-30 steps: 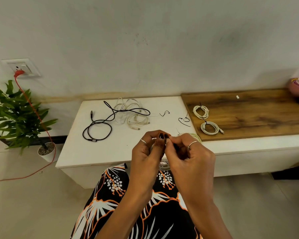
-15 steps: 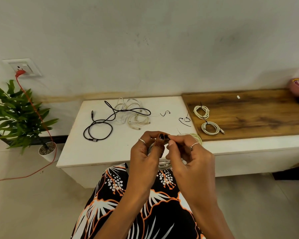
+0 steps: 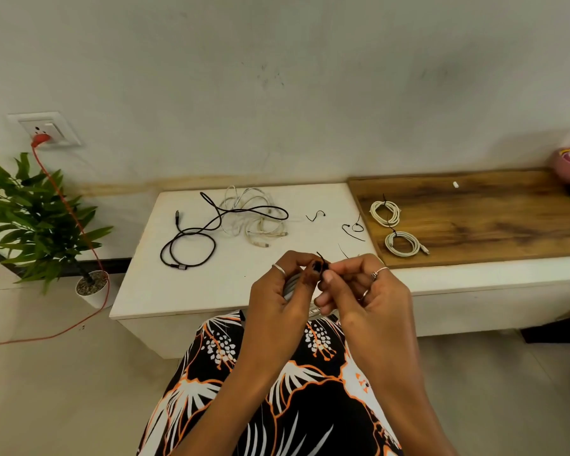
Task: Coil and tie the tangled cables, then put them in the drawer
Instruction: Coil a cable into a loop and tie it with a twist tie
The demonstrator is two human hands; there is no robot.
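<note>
While the left hand (image 3: 278,291) grips the white coil (image 3: 291,286) just in front of the table (image 3: 211,284) and the right hand (image 3: 362,291) pinches the black tie (image 3: 323,260), a slip could let the tie pop loose and the loops spring open.

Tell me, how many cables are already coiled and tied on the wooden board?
2: one tied coil toward the wall, the other tied coil nearer the front edge. A third bundle sits in the hands, mostly hidden.

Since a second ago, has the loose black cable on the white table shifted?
No. The black cable lies in the same loops beside the white tangle.
</note>
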